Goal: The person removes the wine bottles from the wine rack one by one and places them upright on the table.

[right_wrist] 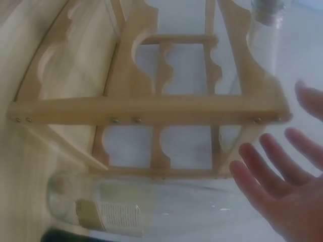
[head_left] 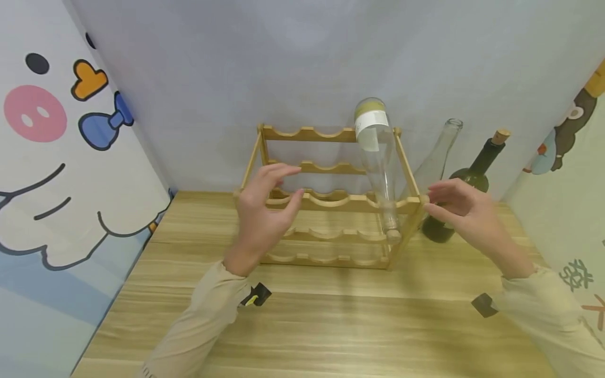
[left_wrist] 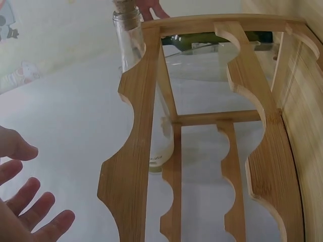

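A wooden wine rack (head_left: pixel 352 203) with scalloped rails stands on the table. On its top tier, at the right end, lies a clear glass bottle (head_left: pixel 378 152) with a white label; its corked neck points forward over the front rail. My left hand (head_left: pixel 262 215) hovers by the rack's front left, thumb and fingers apart, holding nothing. At the front right corner is my right hand (head_left: pixel 468 220), fingers relaxed and spread, its fingertips close to the corner post. In the right wrist view, nothing is between those fingers (right_wrist: pixel 267 161).
Right of the rack stand an uncorked clear bottle (head_left: pixel 439 155) and a dark green corked bottle (head_left: pixel 482 160), partly hidden behind my right hand. A pale wall (head_left: pixel 227 79) rises behind the rack. Cartoon-printed panels (head_left: pixel 71 173) flank the wooden table (head_left: pixel 331 325).
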### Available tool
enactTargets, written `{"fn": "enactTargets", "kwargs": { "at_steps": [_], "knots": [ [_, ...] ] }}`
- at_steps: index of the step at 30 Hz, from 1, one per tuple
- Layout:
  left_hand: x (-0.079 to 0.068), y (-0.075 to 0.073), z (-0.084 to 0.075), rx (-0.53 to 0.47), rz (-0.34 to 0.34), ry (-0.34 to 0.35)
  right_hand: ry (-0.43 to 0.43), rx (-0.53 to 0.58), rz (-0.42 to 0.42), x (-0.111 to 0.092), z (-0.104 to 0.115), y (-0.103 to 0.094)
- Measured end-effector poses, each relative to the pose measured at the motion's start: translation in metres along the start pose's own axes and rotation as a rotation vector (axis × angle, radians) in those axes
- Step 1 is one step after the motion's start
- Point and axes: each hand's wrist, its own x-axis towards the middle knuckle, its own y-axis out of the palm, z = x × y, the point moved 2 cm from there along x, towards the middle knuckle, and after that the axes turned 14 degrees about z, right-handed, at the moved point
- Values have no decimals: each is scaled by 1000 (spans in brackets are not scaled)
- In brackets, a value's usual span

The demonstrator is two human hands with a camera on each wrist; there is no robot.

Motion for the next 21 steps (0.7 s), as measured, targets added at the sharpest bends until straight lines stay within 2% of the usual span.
{"fn": "enactTargets", "kwargs": {
  "at_steps": [6, 14, 21],
  "knots": [
    [6, 9, -2, -25, 74, 31, -40, 7, -15, 3, 1, 12],
    [16, 22, -3, -87, 176, 42, -55, 94, -36, 5, -7, 17],
    [25, 35, -4, -111, 254, 80, -60, 71, -62, 6, -8, 20]
  ]
}}
